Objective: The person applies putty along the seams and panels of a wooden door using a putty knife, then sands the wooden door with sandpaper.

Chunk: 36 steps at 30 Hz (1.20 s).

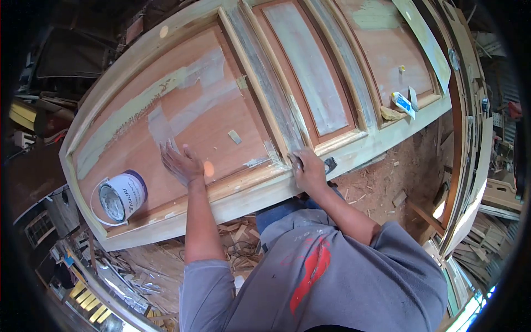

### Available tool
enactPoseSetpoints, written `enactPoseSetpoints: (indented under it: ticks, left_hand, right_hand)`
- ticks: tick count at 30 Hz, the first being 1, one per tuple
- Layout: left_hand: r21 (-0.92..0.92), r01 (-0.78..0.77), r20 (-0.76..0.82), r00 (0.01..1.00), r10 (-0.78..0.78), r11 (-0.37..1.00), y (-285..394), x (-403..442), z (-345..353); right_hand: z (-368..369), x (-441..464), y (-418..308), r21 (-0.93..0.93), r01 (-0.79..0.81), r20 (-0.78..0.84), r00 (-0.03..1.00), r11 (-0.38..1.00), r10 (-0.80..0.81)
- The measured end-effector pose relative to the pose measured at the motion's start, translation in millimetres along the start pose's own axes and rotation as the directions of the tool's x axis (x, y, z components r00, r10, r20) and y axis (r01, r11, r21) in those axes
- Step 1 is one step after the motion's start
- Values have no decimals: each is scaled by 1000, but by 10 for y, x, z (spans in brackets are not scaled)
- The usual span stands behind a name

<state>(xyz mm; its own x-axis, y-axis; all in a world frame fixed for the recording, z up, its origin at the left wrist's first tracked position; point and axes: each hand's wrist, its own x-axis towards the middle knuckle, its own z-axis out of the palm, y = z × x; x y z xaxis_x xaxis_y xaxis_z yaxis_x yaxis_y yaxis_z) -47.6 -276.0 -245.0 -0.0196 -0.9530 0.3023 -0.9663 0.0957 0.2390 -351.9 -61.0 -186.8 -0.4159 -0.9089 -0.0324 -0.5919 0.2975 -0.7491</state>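
Observation:
A large wooden door [238, 187] with raised mouldings and reddish panels lies flat before me, with pale filler patches [191, 110] on it. My left hand [182, 164] rests palm down on the left panel, fingers spread, at the lower end of a patch. My right hand [308, 170] is bent over the moulding joint near the door's front edge. Its fingers are curled, and what they hold, if anything, is too small to make out. Just right of it is a small dark object [330, 165]. A small flat piece [234, 136] lies on the left panel between the hands.
An open white putty tub [123, 197] lies tilted at the door's left end. A blue and white tube [403, 104] and a yellow cap [402, 68] sit on the right part. Boards [462, 127] stand at the right. Wood scraps [243, 235] litter the floor.

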Motion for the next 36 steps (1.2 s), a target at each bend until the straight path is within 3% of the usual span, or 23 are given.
enactPoseSetpoints:
  ticks: [9,12,17,20,24,26,30,33,36]
  left_hand:
    - [7,14,29,999,-14,1000,-13,2,3]
    - [-6,-33,-37,999,33,999,-25,12,25]
    - [1,14,17,1000,-14,1000,-41,-88,6]
    - [1,6,6,1000,-6,1000,17,52,-23]
    - [8,12,20,1000,-13,1000,10,29,-41]
    - [6,19,16,1000,-19,1000,11,18,-42]
    - [-6,-2,10,1000,2,1000,34,29,-61]
    - [-2,29,30,999,-29,1000,54,30,-80]
    - [0,9,22,1000,-9,1000,37,42,-72]
  right_hand:
    - [-62,-241,48,40,-66,57,996,997,64]
    - [-76,-297,42,26,-12,51,999,1000,10]
    - [68,350,-43,20,65,-35,997,998,-64]
    - [97,391,32,-31,20,17,1000,999,-20]
    - [125,173,132,85,90,-43,995,992,-87]
    - [224,611,76,-25,136,-58,989,990,-138]
    - [533,1872,-39,5,144,-135,981,990,-142]
    - [482,1759,-28,58,187,-150,973,981,-176]
    - [249,830,52,3,112,-62,992,994,-112]
